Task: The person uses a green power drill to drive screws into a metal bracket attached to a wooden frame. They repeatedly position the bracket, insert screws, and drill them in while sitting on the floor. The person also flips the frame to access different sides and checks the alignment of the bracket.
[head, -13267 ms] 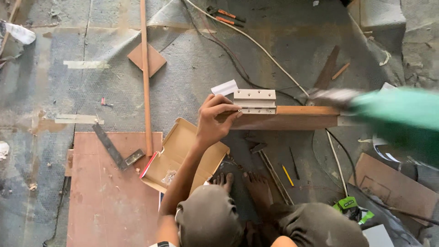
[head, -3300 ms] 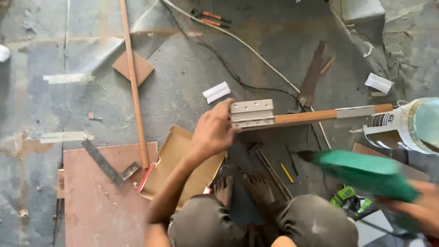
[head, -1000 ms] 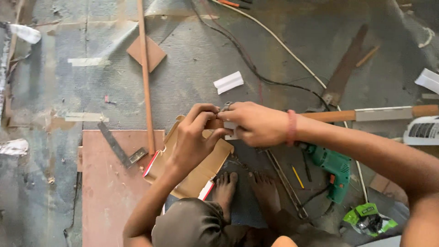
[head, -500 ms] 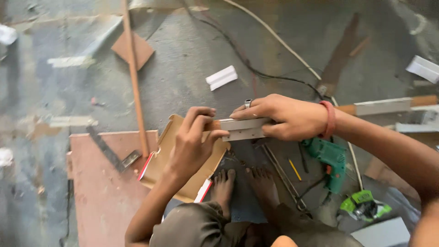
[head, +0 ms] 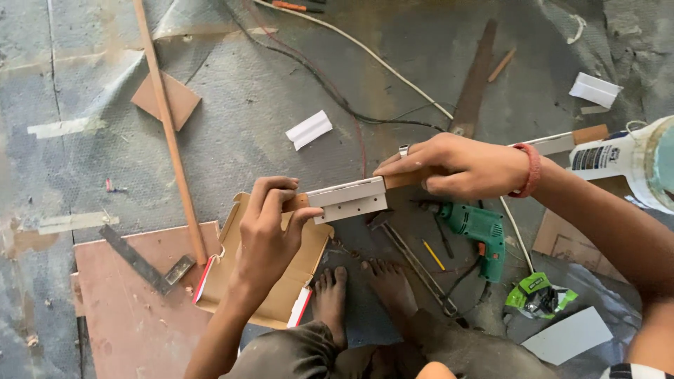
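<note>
The left hand (head: 270, 235) pinches the near end of a long narrow brown wooden strip (head: 407, 179), fingers curled over the top and thumb underneath, just beside a pale grey metal hinge plate (head: 349, 199) that lies against the strip's side. The right hand (head: 460, 167), with a ring and a red thread at the wrist, clasps the same strip further along, fingertips pressed on its top edge; both hands hold it lifted above the floor, over the person's bare feet (head: 365, 291). Whether the hinge plate is fastened to the wood or only pressed there cannot be made out from this angle. If it is loose, a slackened pinch could let it slide off and drop onto the toes below. Under the left hand sits an open brown cardboard box (head: 232, 270); a green electric drill (head: 477, 228) lies near the feet, its bit pointing toward them, and a cable runs past. A white plastic glue bottle (head: 625, 158) rests beside the strip's far end, where a swing of the wood might tip it.
</note>
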